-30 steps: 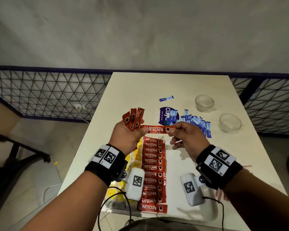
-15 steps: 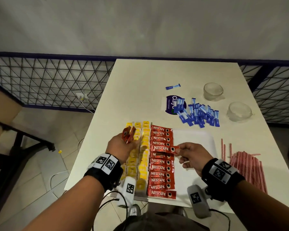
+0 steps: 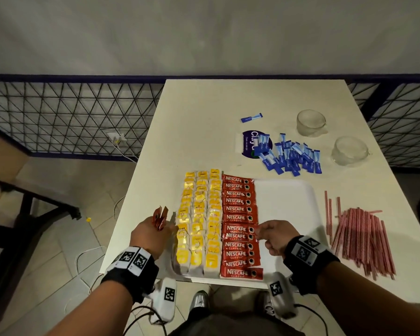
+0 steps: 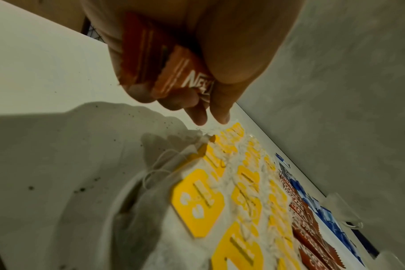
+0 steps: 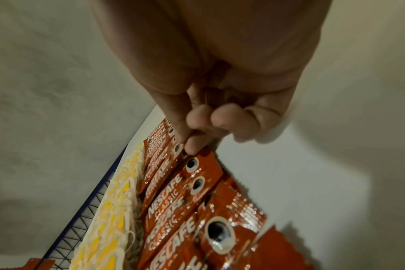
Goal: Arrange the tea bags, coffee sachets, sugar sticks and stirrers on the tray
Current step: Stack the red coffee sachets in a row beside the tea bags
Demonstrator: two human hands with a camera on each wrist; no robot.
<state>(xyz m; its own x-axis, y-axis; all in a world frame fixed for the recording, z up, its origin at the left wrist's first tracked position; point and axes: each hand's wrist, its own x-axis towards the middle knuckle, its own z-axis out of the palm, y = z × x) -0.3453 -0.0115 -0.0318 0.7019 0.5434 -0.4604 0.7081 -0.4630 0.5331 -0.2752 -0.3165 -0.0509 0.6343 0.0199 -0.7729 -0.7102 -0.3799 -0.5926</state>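
A white tray (image 3: 289,202) holds three columns of yellow-tagged tea bags (image 3: 199,214) and one column of red coffee sachets (image 3: 239,226). My left hand (image 3: 153,232) hovers at the tray's left edge and grips a few red coffee sachets (image 3: 160,218) upright; the left wrist view shows them in the fist (image 4: 173,76). My right hand (image 3: 273,235) is at the right end of the column. Its thumb and forefinger (image 5: 192,148) pinch the end of a sachet lying in the coffee column (image 5: 173,210). Blue sugar sticks (image 3: 291,156) lie piled behind the tray. Red stirrers (image 3: 359,234) lie to its right.
Two glass cups (image 3: 310,122) (image 3: 349,150) stand at the back right of the white table (image 3: 204,117). A round purple packet (image 3: 249,144) and a lone blue stick (image 3: 251,117) lie behind the tray. A mesh fence (image 3: 70,117) runs past the table's left.
My right hand drew one sachet from the left hand's bundle and brought it down onto the coffee column. My left hand sank to the tray's left edge. The view tilted down.
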